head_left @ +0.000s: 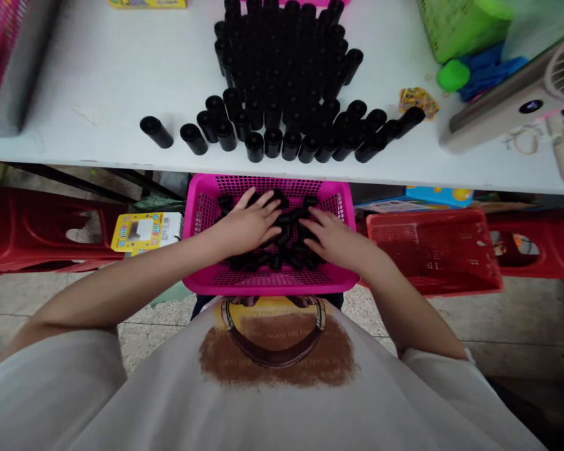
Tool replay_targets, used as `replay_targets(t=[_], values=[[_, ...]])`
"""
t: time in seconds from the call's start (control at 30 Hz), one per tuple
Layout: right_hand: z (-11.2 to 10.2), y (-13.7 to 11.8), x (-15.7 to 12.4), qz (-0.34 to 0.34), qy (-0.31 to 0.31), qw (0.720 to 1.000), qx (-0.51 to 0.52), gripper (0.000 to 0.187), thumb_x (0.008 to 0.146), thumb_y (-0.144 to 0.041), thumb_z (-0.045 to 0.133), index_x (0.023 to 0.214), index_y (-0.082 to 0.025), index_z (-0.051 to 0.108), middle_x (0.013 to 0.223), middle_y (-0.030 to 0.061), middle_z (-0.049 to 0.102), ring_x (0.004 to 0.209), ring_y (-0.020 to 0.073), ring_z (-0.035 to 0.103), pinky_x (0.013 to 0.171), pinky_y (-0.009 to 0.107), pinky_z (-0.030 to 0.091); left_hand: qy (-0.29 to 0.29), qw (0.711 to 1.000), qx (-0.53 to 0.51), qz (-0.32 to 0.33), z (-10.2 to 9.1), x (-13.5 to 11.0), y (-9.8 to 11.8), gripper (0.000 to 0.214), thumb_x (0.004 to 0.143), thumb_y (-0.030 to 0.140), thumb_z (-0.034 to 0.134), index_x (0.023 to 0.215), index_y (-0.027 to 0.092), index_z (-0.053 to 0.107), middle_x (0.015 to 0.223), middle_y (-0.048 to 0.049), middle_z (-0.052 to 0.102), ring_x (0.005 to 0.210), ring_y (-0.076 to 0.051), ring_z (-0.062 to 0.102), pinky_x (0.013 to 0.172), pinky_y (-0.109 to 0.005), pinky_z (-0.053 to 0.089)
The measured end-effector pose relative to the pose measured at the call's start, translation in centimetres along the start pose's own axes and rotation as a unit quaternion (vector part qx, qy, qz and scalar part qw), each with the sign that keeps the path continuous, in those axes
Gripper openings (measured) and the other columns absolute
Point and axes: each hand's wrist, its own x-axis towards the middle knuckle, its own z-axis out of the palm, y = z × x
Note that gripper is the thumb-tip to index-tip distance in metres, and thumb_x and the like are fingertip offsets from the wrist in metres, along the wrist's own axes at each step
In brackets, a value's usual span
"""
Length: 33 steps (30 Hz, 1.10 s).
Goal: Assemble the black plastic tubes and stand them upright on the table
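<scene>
A pink plastic basket [267, 287] rests on my lap, its far rim by the table edge. Several small black plastic parts [286, 233] lie loose inside it; their exact kind is hard to make out. Over the left of this pile my left hand [252, 224] spreads its fingers, palm down, touching the parts. My right hand [329, 235] reaches in from the other side, fingers apart at the pile's right edge. Neither hand visibly grips a part. On the table, many black cylindrical tubes [272, 143] stand upright in a dense cluster just beyond the basket.
The white table [98, 81] spans the view. A grey fan [502, 94], a green basket [465, 28] and a green cap [454, 76] are at its right. Below stand a red basket [432, 250], a yellow box [138, 233] and red stools [42, 228].
</scene>
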Motion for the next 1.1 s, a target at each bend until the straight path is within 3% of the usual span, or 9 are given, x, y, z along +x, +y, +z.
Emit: replay_targets(t=[0.1,0.2,0.37,0.47,0.53,0.67,0.83,0.97,1.1], values=[[1.6,-0.9,0.3,0.002,-0.104,0.994,-0.011,0.068,0.098,-0.033,0.072,0.162,-0.023,0.052,0.173,0.021,0.035,0.162,0.0508,0.025,0.119,0.072,0.044,-0.024,1.0,-0.009,-0.018,0.4,2.6,-0.5,0.061,0.113,0.032,0.036,0.166,0.001,0.037,0.176,-0.0201,0.03,0.166,-0.032,0.027,0.134,-0.048,0.026],[1.8,-0.7,-1.0,-0.042,-0.117,0.992,0.013,0.06,0.103,-0.032,0.064,0.162,-0.024,0.053,0.172,0.0196,0.038,0.162,0.0465,0.028,0.122,0.069,0.042,-0.058,0.997,-0.014,-0.048,1.2,3.1,-1.1,0.066,0.112,0.035,0.038,0.169,0.003,0.029,0.176,-0.0215,0.028,0.165,-0.034,0.03,0.132,-0.05,0.03],[-0.1,1.4,-4.4,-0.068,0.083,0.992,0.073,0.045,0.108,-0.024,0.043,0.146,-0.023,0.067,0.166,0.0106,0.052,0.162,0.0322,0.036,0.129,0.059,0.039,-0.105,0.991,-0.007,-0.082,2.2,1.7,-2.8,0.072,0.112,0.042,0.039,0.171,0.004,0.024,0.174,-0.0224,0.033,0.167,-0.035,0.024,0.135,-0.059,0.015],[-0.2,2.5,-5.3,0.05,0.233,0.966,0.099,0.043,0.108,-0.031,0.043,0.143,-0.021,0.066,0.155,0.014,0.061,0.155,0.0344,0.046,0.128,0.062,0.039,-0.124,0.989,-0.004,-0.079,2.1,1.4,-3.3,0.074,0.111,0.043,0.042,0.17,0.002,0.025,0.176,-0.0214,0.03,0.168,-0.035,0.017,0.136,-0.056,0.015],[0.7,3.1,-5.4,0.14,0.243,0.95,0.14,0.051,0.106,-0.039,0.05,0.152,-0.02,0.058,0.146,0.0184,0.067,0.141,0.0389,0.061,0.118,0.064,0.049,-0.113,0.991,0.0,-0.078,1.5,1.2,-3.1,0.073,0.111,0.044,0.042,0.168,0.0,0.031,0.174,-0.0237,0.035,0.168,-0.036,0.018,0.136,-0.054,0.016],[3.4,3.8,-5.2,0.193,0.176,0.928,0.264,0.084,0.101,-0.051,0.059,0.171,-0.021,0.024,0.135,0.0197,0.073,0.112,0.0392,0.076,0.097,0.061,0.062,-0.05,0.994,-0.016,-0.092,-0.6,-0.6,-2.9,0.074,0.112,0.046,0.04,0.168,0.001,0.029,0.173,-0.0249,0.035,0.165,-0.037,0.026,0.134,-0.051,0.025],[5.1,4.0,-5.3,0.172,0.165,0.916,0.323,0.086,0.104,-0.043,0.051,0.173,-0.019,0.004,0.154,0.0211,0.059,0.123,0.0336,0.073,0.104,0.056,0.059,0.079,0.98,-0.096,-0.155,-2.3,-6.1,-4.3,0.062,0.113,0.047,0.035,0.166,0.015,0.041,0.167,-0.0128,0.051,0.157,-0.033,0.045,0.131,-0.051,0.036],[5.9,4.2,-4.6,0.166,0.189,0.913,0.32,0.085,0.104,-0.039,0.048,0.173,-0.017,0.004,0.154,0.0225,0.058,0.129,0.0347,0.07,0.109,0.058,0.056,0.202,0.912,-0.198,-0.296,-0.1,-10.4,-4.2,0.062,0.11,0.046,0.046,0.167,0.026,0.032,0.155,-0.0095,0.063,0.131,-0.029,0.069,0.121,-0.055,0.051],[6.3,3.1,-3.7,0.151,0.202,0.916,0.312,0.085,0.103,-0.026,0.041,0.174,-0.013,-0.004,0.15,0.0235,0.063,0.131,0.0337,0.069,0.117,0.06,0.049,0.298,0.85,-0.277,-0.335,3.1,-11.9,-3.2,0.075,0.11,0.038,0.043,0.17,0.02,0.002,0.166,-0.0252,0.045,0.149,-0.031,0.056,0.115,-0.051,0.056]])
